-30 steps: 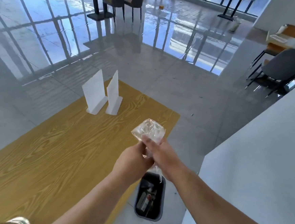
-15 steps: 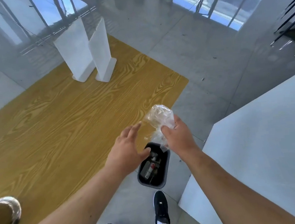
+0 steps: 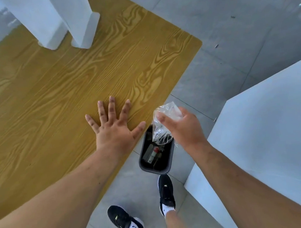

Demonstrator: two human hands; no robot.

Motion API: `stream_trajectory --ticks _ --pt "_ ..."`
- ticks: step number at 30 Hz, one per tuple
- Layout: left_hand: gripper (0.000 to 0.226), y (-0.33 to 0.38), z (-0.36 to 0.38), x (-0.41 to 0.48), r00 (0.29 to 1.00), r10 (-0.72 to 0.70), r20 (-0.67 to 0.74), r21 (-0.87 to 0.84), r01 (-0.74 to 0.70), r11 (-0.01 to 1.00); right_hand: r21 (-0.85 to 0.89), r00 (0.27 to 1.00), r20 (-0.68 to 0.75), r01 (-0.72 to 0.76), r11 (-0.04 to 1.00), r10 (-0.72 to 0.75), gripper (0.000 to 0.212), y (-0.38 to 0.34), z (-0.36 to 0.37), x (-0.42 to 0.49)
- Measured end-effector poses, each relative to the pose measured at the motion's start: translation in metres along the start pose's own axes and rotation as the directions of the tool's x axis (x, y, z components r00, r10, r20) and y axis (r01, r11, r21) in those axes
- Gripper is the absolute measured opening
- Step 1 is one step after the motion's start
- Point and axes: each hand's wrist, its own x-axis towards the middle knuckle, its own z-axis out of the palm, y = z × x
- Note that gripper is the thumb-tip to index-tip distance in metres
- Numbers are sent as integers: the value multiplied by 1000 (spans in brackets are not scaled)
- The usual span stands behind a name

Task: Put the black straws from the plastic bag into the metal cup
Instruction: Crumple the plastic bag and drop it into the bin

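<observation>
My right hand (image 3: pixel 181 129) grips a crumpled clear plastic bag (image 3: pixel 162 123), holding it directly above a dark waste bin (image 3: pixel 142 161) on the floor. No straws show inside the bag. My left hand (image 3: pixel 113 129) is spread flat, fingers apart, over the near right corner of the wooden table (image 3: pixel 54 96), holding nothing. The metal cup and the black straws are out of view.
Two white upright sign stands (image 3: pixel 52 20) sit at the table's far side. A white counter (image 3: pixel 266 137) rises on the right. The bin holds rubbish. My two feet in black shoes (image 3: pixel 165 190) stand on the grey tiled floor just behind the bin.
My left hand let go of the bag and spread out over the table. My right hand carried the bag down over the bin. The view tilted downward, and the metal cup left the frame.
</observation>
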Motion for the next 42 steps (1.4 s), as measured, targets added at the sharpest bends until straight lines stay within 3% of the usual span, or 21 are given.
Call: stream_trajectory --ticks 4,9,11,14,17,25,35,39,42 --pt "100 13 2 25 996 4 -91 23 -2 1000 -66 998 -55 40 997 -43 26 14 8 27" --pt "100 21 3 43 987 59 -149 38 -54 998 -17 993 -46 104 994 -105 41 32 21 46" --pt "99 21 4 44 984 65 -168 27 -61 998 -66 993 -39 110 992 -113 34 39 28 53" --pt "96 23 6 45 981 59 -186 14 -57 998 -100 997 -45 56 993 -61 11 57 37 63" --pt "95 23 5 45 980 55 -190 5 -55 998 -103 1000 -14 -1 995 -1 7 75 50 69" --pt "94 23 6 45 979 54 -198 -2 -56 998 -238 979 84 -164 957 188 26 114 76 85" --pt "95 21 5 45 979 60 -193 -6 -62 998 -442 931 123 -258 859 343 25 163 105 104" --pt "95 22 4 45 980 59 -188 -13 -63 998 -500 846 253 -301 812 470 53 178 113 108" --pt "95 22 4 44 981 60 -184 -16 -64 998 -536 813 280 -309 785 511 56 184 118 108"
